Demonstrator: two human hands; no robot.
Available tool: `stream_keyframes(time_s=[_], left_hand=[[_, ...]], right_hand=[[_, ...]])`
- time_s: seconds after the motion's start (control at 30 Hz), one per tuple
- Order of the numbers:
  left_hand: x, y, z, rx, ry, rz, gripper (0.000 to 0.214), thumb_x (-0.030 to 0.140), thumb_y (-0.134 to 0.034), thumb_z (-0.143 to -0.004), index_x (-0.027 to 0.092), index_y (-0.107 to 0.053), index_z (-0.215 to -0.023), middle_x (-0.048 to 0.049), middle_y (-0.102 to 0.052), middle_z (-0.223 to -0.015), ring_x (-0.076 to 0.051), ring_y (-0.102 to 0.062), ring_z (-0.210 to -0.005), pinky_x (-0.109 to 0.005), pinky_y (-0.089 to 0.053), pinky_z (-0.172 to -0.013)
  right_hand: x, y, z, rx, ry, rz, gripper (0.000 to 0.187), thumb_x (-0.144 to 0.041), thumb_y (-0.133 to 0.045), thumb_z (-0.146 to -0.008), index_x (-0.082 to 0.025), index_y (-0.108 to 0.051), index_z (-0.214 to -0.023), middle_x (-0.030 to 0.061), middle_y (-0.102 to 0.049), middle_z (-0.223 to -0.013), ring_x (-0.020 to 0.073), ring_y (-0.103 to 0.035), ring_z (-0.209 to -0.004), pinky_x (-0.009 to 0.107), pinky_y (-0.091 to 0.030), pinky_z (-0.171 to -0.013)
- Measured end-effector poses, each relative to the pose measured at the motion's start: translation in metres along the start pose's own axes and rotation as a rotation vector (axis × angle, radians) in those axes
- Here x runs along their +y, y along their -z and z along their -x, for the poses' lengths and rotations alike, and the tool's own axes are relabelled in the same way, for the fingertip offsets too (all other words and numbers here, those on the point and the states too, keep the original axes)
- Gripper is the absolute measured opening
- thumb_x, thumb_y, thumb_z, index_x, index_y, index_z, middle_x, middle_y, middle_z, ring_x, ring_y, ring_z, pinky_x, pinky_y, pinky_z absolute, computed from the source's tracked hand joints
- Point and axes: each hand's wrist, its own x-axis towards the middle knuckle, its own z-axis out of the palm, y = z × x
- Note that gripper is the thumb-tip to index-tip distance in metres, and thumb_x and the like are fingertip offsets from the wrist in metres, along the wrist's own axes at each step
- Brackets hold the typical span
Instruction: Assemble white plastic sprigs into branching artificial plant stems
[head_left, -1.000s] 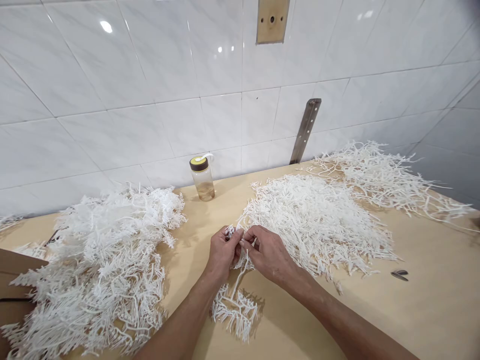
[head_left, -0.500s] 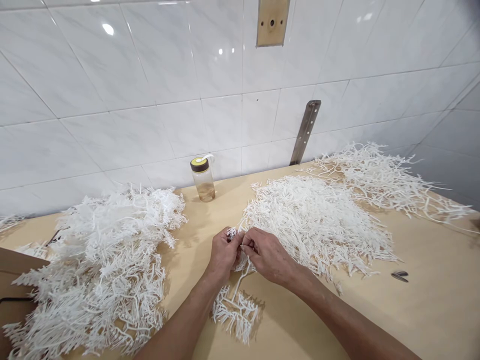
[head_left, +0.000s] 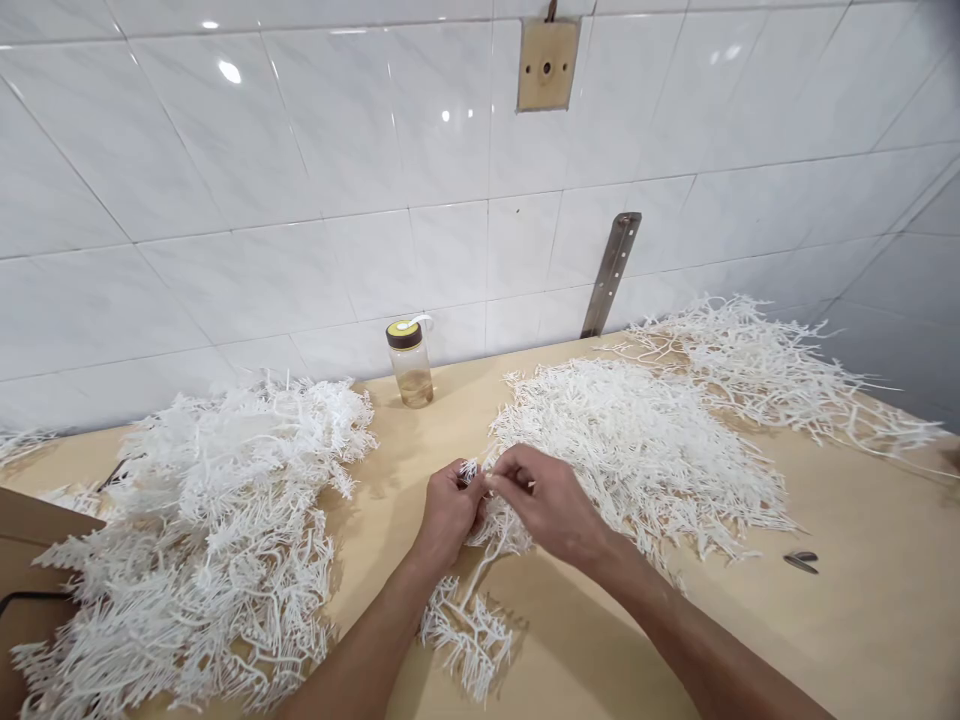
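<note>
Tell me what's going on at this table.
A person's left hand and right hand both pinch the top of a white branched sprig, whose lower end trails onto the wooden table. A big heap of similar sprigs lies to the left, another heap to the right. A lidded bottle stands by the wall.

A pale wooden table (head_left: 862, 640) runs along a white-tiled wall, its top strewn with white plastic sprigs. A thick heap (head_left: 202, 530) covers the left side, partly overlapping a brown cardboard sheet (head_left: 30, 560) at the table's left edge. A flatter middle pile (head_left: 637, 450) spreads to the right of centre, with a thinner far pile (head_left: 757, 360) behind it near the wall. A clear bottle (head_left: 410, 362) with a dark-rimmed yellow lid stands upright between the left and middle piles. A small sprig (head_left: 465, 630) rests near the front edge, and a small dark metal tool (head_left: 801, 562) lies alone on bare wood at right.
</note>
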Motion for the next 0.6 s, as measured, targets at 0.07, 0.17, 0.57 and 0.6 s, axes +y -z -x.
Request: stream_keyframes(time_s=[0.07, 0.17, 0.57, 0.6], left_hand=[[0.000, -0.001, 0.001, -0.026, 0.013, -0.009, 0.031, 0.043, -0.071, -0.072, 0.020, -0.050, -0.067, 0.0089, -0.042, -0.040, -0.007, -0.032, -0.032, -0.019, -0.023, -0.034], [-0.001, -0.001, 0.003, -0.028, -0.006, -0.024, 0.032, 0.045, -0.073, -0.072, 0.019, -0.057, -0.078, 0.0091, -0.044, -0.042, -0.006, -0.033, -0.032, -0.018, -0.025, -0.034], [0.001, -0.003, 0.005, -0.033, -0.062, 0.187, 0.046, 0.039, -0.075, -0.071, 0.018, -0.055, -0.107, 0.0055, -0.053, -0.066, -0.007, -0.047, -0.046, -0.019, -0.037, -0.039], [0.001, -0.002, 0.005, -0.033, -0.065, 0.190, 0.047, 0.039, -0.076, -0.071, 0.018, -0.055, -0.107, 0.0049, -0.055, -0.068, -0.007, -0.048, -0.046, -0.019, -0.038, -0.040]], right_hand=[[0.005, 0.011, -0.005, 0.166, -0.051, 0.029, 0.016, -0.034, -0.058, -0.091, -0.019, -0.061, -0.085, 0.0023, -0.065, -0.075, 0.0156, -0.059, -0.065, 0.027, -0.046, -0.057], [0.020, 0.035, -0.011, 0.413, -0.074, 0.173, 0.020, -0.038, -0.059, -0.090, -0.019, -0.063, -0.085, 0.0030, -0.066, -0.073, 0.0166, -0.060, -0.063, 0.028, -0.047, -0.058], [0.041, 0.069, -0.015, 0.504, -0.212, 0.374, 0.027, -0.040, -0.055, -0.088, -0.017, -0.067, -0.096, 0.0070, -0.069, -0.079, 0.0180, -0.060, -0.060, 0.033, -0.048, -0.061], [0.034, 0.062, -0.014, 0.379, -0.236, 0.322, 0.029, -0.043, -0.053, -0.090, -0.018, -0.068, -0.095, 0.0062, -0.069, -0.076, 0.0187, -0.061, -0.061, 0.032, -0.046, -0.058]])
